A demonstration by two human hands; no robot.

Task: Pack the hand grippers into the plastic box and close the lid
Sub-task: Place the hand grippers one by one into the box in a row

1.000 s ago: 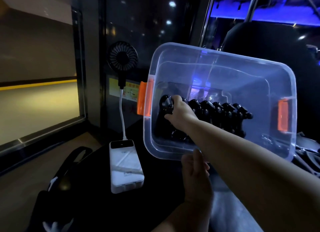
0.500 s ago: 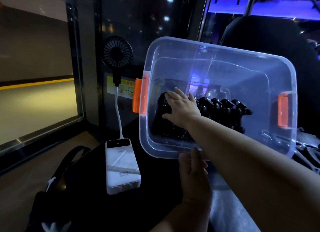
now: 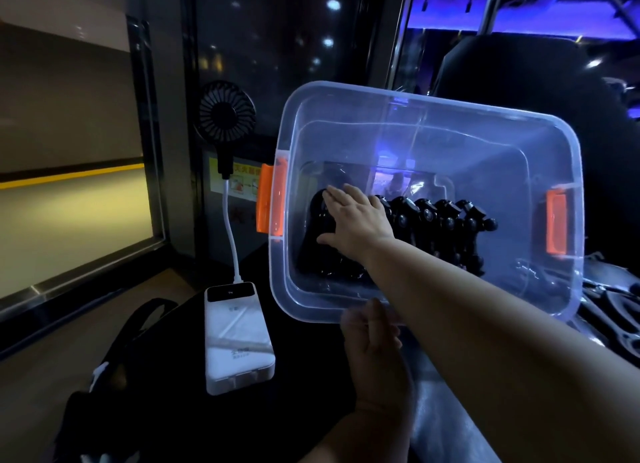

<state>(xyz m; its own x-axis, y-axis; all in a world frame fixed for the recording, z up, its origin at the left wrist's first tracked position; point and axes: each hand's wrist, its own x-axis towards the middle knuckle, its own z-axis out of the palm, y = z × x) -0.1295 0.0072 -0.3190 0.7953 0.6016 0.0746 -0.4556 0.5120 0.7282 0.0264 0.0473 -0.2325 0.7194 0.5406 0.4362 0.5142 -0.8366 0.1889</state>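
Inside the tilted plastic box (image 3: 450, 140) a row of black hand grippers (image 3: 446, 220) lies packed. The right hand (image 3: 356, 227) presses on them, fingers straight. The left hand (image 3: 375, 345) touches the near rim, grip unclear. No lid shows, so closing remains.

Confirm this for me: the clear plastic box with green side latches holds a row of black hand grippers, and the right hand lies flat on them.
Not quite: the head view shows orange side latches, not green. The clear plastic box with orange side latches holds a row of black hand grippers, and the right hand lies flat on them.
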